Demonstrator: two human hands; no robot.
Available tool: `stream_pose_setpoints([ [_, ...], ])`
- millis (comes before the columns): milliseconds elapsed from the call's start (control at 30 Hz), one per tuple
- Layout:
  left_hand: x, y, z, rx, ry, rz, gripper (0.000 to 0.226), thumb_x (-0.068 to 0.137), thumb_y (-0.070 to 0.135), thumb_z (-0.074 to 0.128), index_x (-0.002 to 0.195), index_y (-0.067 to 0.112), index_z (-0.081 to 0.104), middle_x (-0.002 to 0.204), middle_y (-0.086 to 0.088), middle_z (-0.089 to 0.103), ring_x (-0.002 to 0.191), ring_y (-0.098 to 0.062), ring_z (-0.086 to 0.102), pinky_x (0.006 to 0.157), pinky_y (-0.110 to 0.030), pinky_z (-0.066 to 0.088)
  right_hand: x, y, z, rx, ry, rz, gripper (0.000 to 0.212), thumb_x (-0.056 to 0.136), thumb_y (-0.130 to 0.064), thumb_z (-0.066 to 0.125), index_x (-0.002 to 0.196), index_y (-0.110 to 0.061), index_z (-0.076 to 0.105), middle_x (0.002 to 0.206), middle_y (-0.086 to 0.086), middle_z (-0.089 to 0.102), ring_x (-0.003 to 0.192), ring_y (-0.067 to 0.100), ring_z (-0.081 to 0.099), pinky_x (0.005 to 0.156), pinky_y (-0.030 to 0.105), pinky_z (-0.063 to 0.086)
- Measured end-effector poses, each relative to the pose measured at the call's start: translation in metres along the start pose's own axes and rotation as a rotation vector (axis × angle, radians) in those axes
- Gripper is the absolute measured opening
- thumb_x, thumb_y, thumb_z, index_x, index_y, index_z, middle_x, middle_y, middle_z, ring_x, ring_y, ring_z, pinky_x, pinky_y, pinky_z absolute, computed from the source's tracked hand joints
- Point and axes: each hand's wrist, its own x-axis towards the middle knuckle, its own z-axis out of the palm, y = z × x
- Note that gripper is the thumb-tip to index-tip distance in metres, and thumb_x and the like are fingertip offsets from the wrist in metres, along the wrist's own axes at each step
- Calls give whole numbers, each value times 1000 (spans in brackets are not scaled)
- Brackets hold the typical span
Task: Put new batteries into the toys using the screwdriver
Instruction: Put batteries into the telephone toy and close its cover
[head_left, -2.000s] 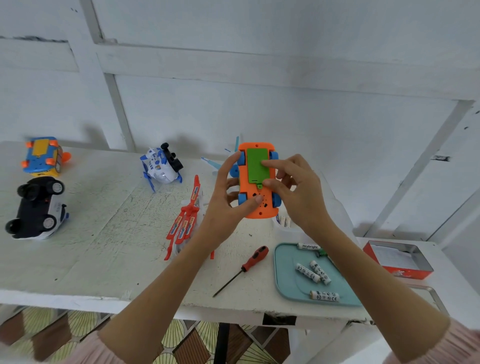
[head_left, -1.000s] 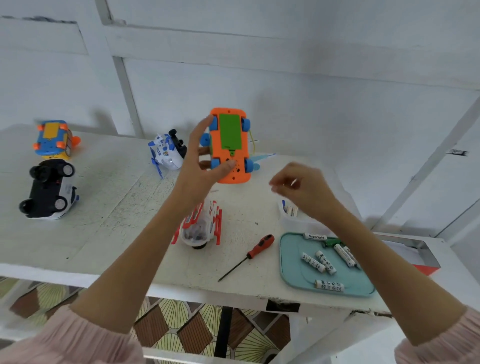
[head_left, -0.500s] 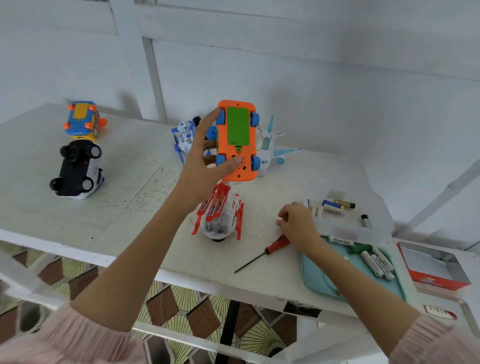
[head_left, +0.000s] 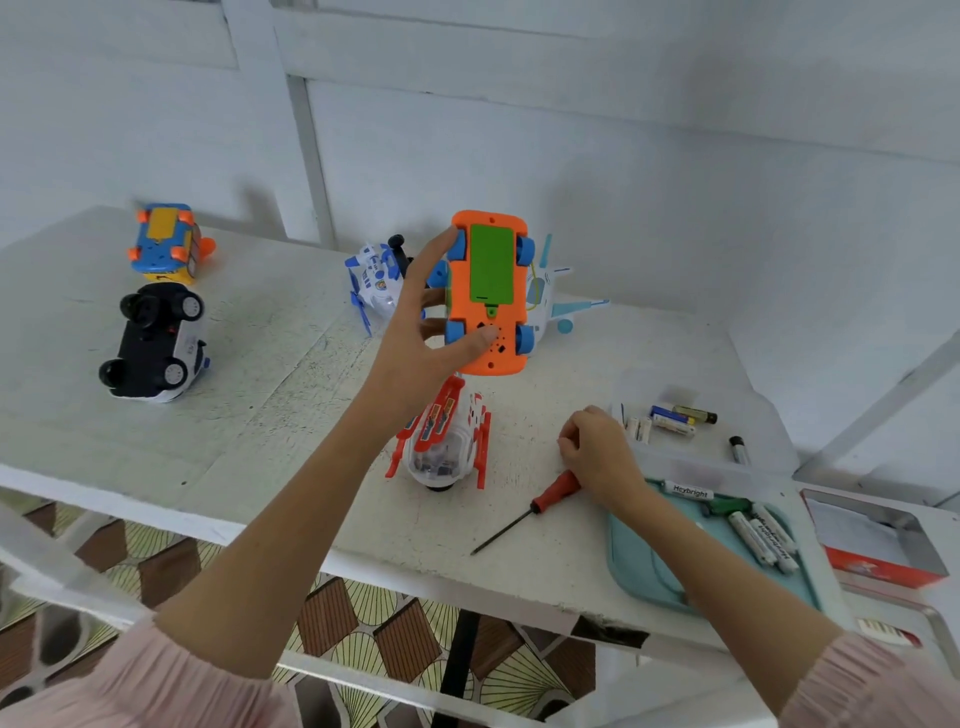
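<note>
Nearest, at 4 o'clock, the right hand (head_left: 597, 452) curls onto the screwdriver (head_left: 540, 501) lying on the table (head_left: 260, 415). The left hand (head_left: 421, 332) clamps the orange car (head_left: 488, 291) aloft, green battery cover (head_left: 491, 270) seemingly unscrewed yet. The helicopter toy (head_left: 441, 441) crowds underneath; spare batteries (head_left: 758, 535) wait at 3 o'clock.

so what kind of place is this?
Probably a makeshift indoor workbench, not a proper workshop: a worn white-painted table against a white panelled wall, patterned tile floor below, and toys and batteries laid out on it.
</note>
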Motion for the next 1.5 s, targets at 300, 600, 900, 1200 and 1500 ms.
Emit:
stream_pose_setpoints([
  [300, 1, 1, 12, 91, -28, 58, 72, 84, 5, 69, 126, 50, 32, 122, 6, 47, 98, -1, 61, 69, -13, 52, -10, -41, -75, 269, 338, -358, 3, 84, 0, 61, 81, -1, 63, 78, 4, 56, 68, 6, 49, 67, 12, 41],
  [600, 0, -6, 32, 176, -89, 77, 74, 76, 28, 71, 139, 42, 34, 124, -6, 46, 102, -19, 62, 78, -34, 59, -7, -58, -93, 286, 416, -508, 3, 81, -3, 60, 80, -1, 62, 77, 9, 56, 65, 9, 48, 65, 15, 43],
  [900, -4, 3, 43, 270, -89, 138, 74, 68, 50, 65, 131, 58, 27, 114, -7, 45, 94, -22, 58, 79, -34, 57, -2, -59, -93, 218, 423, -569, 2, 77, 1, 60, 78, 0, 61, 78, 2, 51, 64, -4, 41, 67, 2, 39],
  [1200, -6, 4, 51, 371, -109, 165, 74, 71, 48, 65, 134, 50, 26, 97, 10, 38, 84, -9, 50, 76, -3, 42, -2, -52, -93, -28, 497, -679, 14, 80, -7, 52, 70, 1, 59, 69, 13, 56, 58, 16, 49, 54, 21, 42],
  [1500, -8, 6, 55, 342, -108, 91, 75, 66, 55, 62, 133, 58, 27, 105, -9, 47, 90, -25, 59, 80, -42, 55, -4, -43, -97, 132, 392, -630, 4, 75, -2, 60, 75, 1, 63, 75, 12, 58, 61, 8, 45, 68, 10, 41],
])
